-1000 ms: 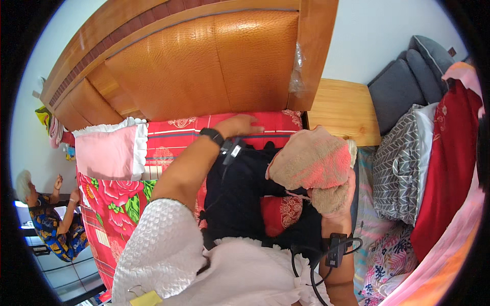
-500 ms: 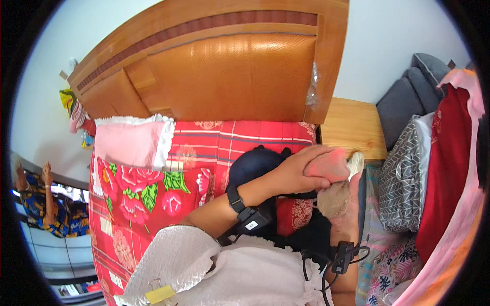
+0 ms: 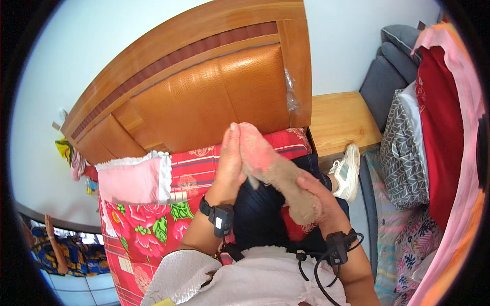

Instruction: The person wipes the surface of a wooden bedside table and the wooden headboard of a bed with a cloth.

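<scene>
A fuzzy sock (image 3: 273, 171), pink at one end and tan at the other, stretches slantwise between my hands above my lap. My left hand (image 3: 232, 158) grips its pink end, thumb pointing up along the edge. At the tan end, my right hand (image 3: 325, 201) holds the sock from the right side, its thumb lying on top. Some of the fingers are hidden behind the fabric. Below my hands are my dark-trousered legs (image 3: 260, 209). A white sneaker (image 3: 348, 173) is on my foot, to the right of the sock.
I sit on a bed with a red patterned sheet (image 3: 186, 178) and a wooden headboard (image 3: 204, 84). A pink pillow (image 3: 130, 181) and a floral pillow (image 3: 135, 224) lie left. At right stand a wooden nightstand (image 3: 339, 120) and a zigzag-patterned bag (image 3: 403, 158).
My left hand has swung left and up with the pink end, so the sock is now stretched out lengthwise. My right hand has shifted down and left. The sneaker shows more fully.
</scene>
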Demonstrator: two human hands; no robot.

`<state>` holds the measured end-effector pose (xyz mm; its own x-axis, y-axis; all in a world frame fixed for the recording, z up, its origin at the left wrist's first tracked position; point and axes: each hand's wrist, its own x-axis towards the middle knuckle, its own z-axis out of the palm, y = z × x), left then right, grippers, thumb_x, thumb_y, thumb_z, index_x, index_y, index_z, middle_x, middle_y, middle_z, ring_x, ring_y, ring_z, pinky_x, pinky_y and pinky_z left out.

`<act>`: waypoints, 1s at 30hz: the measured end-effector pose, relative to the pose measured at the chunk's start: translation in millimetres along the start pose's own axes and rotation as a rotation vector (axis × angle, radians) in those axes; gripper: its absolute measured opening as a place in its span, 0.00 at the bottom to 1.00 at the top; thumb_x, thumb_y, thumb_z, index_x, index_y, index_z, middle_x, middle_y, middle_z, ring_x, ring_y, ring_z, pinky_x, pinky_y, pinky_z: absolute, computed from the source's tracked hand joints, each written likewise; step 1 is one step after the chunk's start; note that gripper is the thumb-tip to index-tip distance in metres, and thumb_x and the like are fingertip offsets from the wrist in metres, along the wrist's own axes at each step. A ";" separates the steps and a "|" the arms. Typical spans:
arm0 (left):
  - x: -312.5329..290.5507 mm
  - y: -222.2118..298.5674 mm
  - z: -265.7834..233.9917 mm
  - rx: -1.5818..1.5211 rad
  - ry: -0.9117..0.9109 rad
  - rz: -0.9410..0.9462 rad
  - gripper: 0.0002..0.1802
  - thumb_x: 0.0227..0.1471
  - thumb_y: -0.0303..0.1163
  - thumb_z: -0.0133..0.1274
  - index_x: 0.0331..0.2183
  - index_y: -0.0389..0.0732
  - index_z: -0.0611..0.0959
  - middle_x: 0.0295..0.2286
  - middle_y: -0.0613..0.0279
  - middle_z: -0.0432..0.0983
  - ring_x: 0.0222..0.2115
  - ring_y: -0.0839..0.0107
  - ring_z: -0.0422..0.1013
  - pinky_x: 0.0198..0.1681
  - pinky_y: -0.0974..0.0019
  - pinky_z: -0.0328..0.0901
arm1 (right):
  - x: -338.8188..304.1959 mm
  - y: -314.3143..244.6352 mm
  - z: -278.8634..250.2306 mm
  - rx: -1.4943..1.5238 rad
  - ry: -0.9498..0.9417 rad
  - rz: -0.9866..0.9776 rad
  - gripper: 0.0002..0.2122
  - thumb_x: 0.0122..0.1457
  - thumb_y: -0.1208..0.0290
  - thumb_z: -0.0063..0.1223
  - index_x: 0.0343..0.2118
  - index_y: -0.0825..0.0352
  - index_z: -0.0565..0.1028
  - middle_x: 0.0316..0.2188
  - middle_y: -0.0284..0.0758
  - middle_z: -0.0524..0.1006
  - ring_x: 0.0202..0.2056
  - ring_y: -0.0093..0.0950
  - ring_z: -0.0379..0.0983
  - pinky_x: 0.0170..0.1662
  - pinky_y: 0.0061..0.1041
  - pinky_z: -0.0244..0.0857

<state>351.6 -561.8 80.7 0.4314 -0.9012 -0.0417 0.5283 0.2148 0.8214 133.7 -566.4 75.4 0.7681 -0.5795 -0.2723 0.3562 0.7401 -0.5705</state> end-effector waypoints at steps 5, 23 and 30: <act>29.8 27.9 -10.0 0.075 -0.164 -0.073 0.15 0.56 0.44 0.43 0.39 0.44 0.72 0.33 0.64 0.72 0.34 0.71 0.69 0.40 0.66 0.66 | 30.5 -6.6 7.4 -0.012 -0.127 0.035 0.25 0.54 0.64 0.52 0.52 0.68 0.62 0.44 0.37 0.71 0.43 0.26 0.71 0.45 0.24 0.66; 192.6 70.7 -22.5 1.648 0.019 1.073 0.27 0.45 0.31 0.52 0.49 0.36 0.69 0.50 0.41 0.59 0.51 0.48 0.55 0.54 0.54 0.51 | 219.9 -45.2 45.4 0.488 -0.174 -0.091 0.13 0.56 0.63 0.46 0.41 0.66 0.71 0.33 0.36 0.76 0.31 0.30 0.74 0.33 0.28 0.71; 171.6 -35.7 -44.9 2.432 -0.393 1.017 0.33 0.47 0.37 0.48 0.54 0.38 0.62 0.54 0.48 0.53 0.56 0.51 0.50 0.55 0.53 0.50 | 220.5 0.0 -50.4 0.651 -0.068 0.044 0.11 0.54 0.63 0.46 0.37 0.62 0.73 0.35 0.34 0.76 0.37 0.30 0.73 0.39 0.32 0.70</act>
<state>439.6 -707.3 18.6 -0.2773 -0.9062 0.3192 -0.8611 0.0871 -0.5010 276.3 -711.4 -23.6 0.8138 -0.5367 -0.2227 0.5563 0.8304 0.0317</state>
